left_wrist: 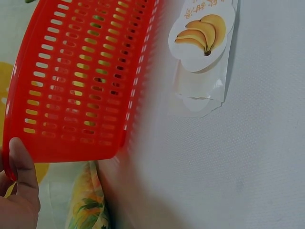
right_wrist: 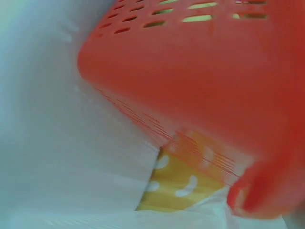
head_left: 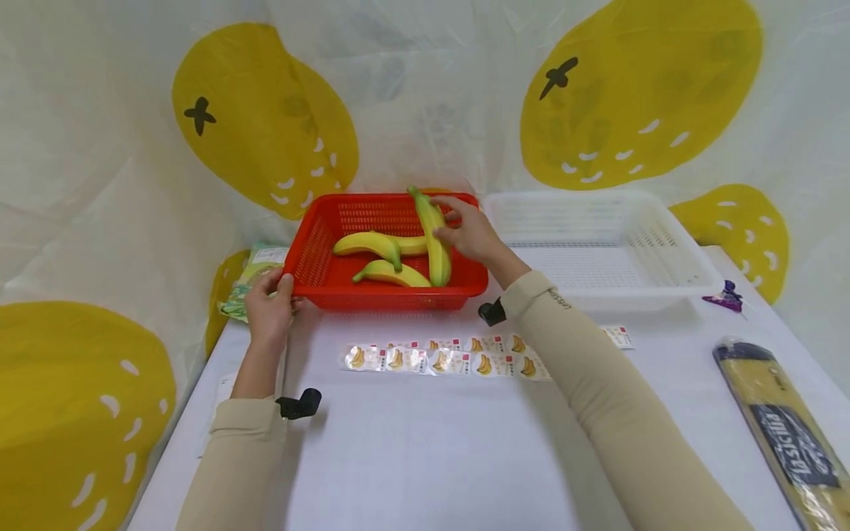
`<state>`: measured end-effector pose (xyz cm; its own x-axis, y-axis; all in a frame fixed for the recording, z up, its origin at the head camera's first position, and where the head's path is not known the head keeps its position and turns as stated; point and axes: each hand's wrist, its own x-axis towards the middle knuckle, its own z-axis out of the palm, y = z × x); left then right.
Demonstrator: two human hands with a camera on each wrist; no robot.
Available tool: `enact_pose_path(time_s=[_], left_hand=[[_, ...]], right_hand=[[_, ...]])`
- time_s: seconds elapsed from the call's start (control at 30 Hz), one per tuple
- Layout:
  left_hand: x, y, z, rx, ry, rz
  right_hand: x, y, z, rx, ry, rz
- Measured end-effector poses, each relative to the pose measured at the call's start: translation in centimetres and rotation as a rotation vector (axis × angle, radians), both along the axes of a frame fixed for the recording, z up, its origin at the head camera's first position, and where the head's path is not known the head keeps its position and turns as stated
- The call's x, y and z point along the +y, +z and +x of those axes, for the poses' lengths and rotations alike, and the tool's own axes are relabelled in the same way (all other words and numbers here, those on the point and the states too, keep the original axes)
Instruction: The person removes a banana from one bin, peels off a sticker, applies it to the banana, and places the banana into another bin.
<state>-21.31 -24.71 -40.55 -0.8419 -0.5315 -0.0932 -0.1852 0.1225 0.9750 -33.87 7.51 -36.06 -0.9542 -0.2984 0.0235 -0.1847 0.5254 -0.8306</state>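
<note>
A red plastic basket point(head_left: 319, 258) stands at the back of the white table and holds three yellow-green bananas. My right hand point(head_left: 468, 232) grips one banana point(head_left: 433, 240) that lies lengthwise at the basket's right side. The other two bananas point(head_left: 375, 243) point(head_left: 392, 274) lie across the basket floor. My left hand point(head_left: 268, 306) holds the basket's near left corner, thumb on the rim point(left_wrist: 21, 162). The right wrist view shows only the blurred red basket wall point(right_wrist: 200, 81) from outside.
An empty white basket point(head_left: 671, 258) stands right of the red one. A strip of banana stickers point(head_left: 445, 358) lies in front of the baskets. A dark long packet point(head_left: 783, 428) lies at the right edge, a small purple thing point(head_left: 727, 297) near it, a printed bag point(head_left: 249, 284) behind the left hand.
</note>
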Motion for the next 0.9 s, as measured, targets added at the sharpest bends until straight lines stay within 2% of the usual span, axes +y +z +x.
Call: enact_pose_path(time_s=[0.17, 0.37, 0.63, 0.77, 0.9], left_hand=[[-0.1, -0.3, -0.2, -0.004, -0.010, 0.008], [-0.3, -0.3, -0.3, -0.003, -0.004, 0.047], [-0.4, 0.1, -0.1, -0.027, 0.026, 0.096], [-0.3, 0.2, -0.1, -0.019, 0.039, 0.120], [-0.1, 0.1, -0.5, 0.000, 0.046, 0.186]], right_hand=[[0.9, 0.7, 0.4, 0.030, -0.011, -0.098], [2.3, 2.2, 1.9, 0.022, 0.059, -0.167], [5.0, 3.5, 6.2, 0.010, 0.154, -0.221], [6.3, 3.1, 9.0, 0.001, 0.181, -0.195], [7.5, 2.2, 11.8, 0.005, 0.219, -0.128]])
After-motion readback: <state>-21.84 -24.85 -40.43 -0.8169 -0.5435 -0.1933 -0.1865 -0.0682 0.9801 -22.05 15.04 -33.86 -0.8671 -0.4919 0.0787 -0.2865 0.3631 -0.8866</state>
